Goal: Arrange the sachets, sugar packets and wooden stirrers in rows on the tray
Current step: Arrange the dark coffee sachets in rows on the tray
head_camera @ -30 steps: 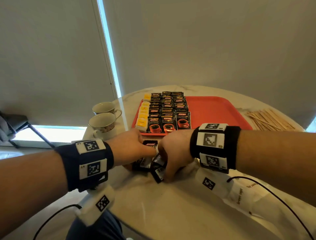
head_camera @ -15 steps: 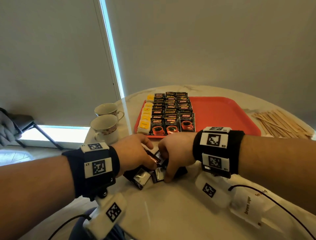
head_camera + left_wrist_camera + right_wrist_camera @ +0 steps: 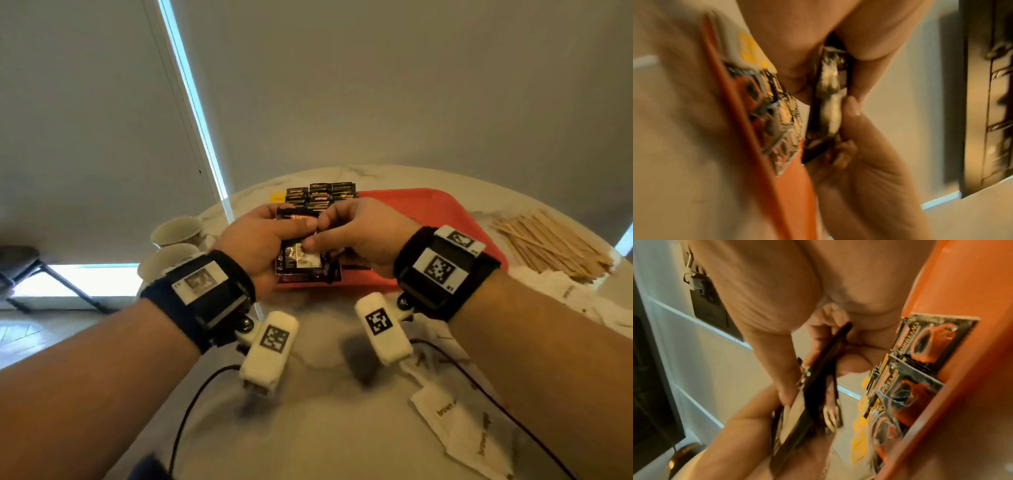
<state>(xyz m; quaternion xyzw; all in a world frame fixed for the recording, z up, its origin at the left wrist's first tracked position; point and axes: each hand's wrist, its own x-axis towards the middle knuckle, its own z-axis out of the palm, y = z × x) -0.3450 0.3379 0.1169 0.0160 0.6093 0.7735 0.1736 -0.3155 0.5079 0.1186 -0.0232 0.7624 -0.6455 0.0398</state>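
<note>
In the head view, a stack of black sachets point(image 3: 298, 255) is gripped by the left hand point(image 3: 258, 245) and pinched by the right hand point(image 3: 356, 236), above the near edge of the red tray point(image 3: 428, 212). Wooden stirrers point(image 3: 551, 243) are seen right of the tray, sugar packets point(image 3: 459, 431) on the table point(image 3: 325, 428). In the left wrist view, blurred, the stack's edge is shown. In the right wrist view, rows of printed sachets point(image 3: 906, 394) and yellow packets point(image 3: 859, 443) are shown on the tray.
</note>
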